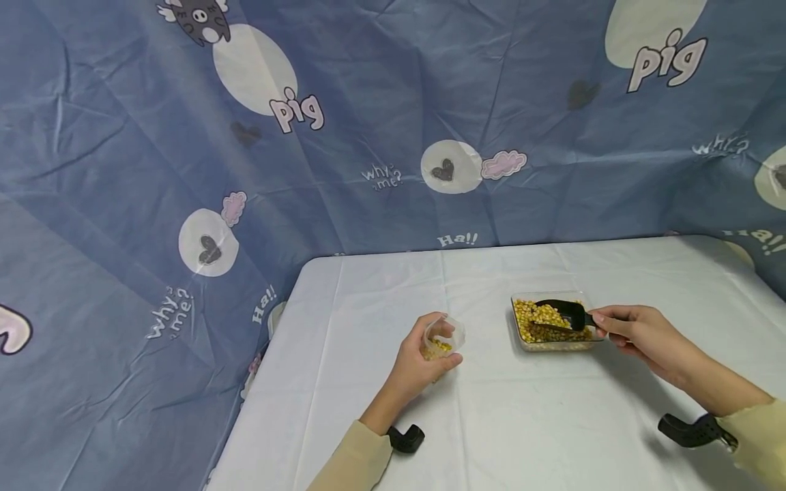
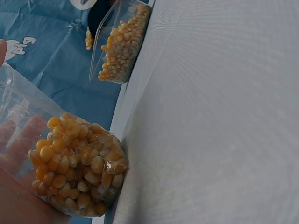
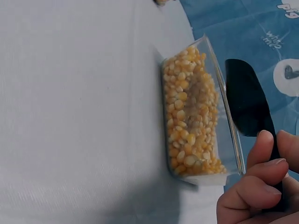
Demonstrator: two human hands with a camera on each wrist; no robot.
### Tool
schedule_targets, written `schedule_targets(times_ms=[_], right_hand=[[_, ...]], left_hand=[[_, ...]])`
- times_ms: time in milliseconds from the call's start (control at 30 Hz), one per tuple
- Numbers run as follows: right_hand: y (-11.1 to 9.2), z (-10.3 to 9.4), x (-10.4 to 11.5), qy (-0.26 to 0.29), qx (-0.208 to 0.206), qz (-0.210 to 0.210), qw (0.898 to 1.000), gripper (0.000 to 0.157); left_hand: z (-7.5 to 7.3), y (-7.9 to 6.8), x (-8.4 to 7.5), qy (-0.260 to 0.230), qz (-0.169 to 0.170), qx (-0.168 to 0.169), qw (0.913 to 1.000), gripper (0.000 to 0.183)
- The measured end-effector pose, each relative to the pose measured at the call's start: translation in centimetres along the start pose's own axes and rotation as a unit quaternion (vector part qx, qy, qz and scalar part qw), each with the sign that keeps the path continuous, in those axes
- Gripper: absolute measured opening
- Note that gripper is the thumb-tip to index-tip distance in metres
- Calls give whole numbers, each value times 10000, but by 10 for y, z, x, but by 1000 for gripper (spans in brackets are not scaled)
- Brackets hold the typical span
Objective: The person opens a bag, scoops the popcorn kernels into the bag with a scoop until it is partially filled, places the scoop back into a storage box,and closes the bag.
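Note:
My left hand [image 1: 414,358] holds a clear plastic cup [image 1: 453,332], fingers and thumb curled round its sides. Corn kernels [image 2: 79,168] fill its lower part, seen closely in the left wrist view. The right hand [image 1: 641,334] pinches the handle of a black scoop [image 1: 575,315] between thumb and fingers. A heap of yellow kernels [image 1: 548,316] lies in the scoop, which hangs over a clear rectangular container [image 1: 555,346] of corn. In the right wrist view the scoop [image 3: 247,98] is above the container's rim, and its load is hidden from that side.
A white cloth covers the table [image 1: 522,423]. Behind it and to the left hangs a blue printed curtain [image 1: 344,123]. Black wrist devices [image 1: 406,439] sit at both sleeves. The container stands right of the cup, with bare cloth between them.

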State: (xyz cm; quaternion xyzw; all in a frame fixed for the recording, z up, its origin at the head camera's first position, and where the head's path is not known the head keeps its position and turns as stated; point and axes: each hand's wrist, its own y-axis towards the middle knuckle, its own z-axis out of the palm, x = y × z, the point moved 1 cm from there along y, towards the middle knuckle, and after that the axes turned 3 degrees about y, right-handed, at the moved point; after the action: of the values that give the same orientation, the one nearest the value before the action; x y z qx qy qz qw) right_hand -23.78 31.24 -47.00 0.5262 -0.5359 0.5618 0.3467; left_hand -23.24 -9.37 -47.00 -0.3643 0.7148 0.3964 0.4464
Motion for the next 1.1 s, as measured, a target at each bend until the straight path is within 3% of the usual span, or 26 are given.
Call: schedule_targets(times_ms=[1100], right_hand=[[-11, 17, 22, 690, 71, -694, 9952, 34]], left_hand=[[-1, -1, 0, 99, 73, -41, 9999, 69]])
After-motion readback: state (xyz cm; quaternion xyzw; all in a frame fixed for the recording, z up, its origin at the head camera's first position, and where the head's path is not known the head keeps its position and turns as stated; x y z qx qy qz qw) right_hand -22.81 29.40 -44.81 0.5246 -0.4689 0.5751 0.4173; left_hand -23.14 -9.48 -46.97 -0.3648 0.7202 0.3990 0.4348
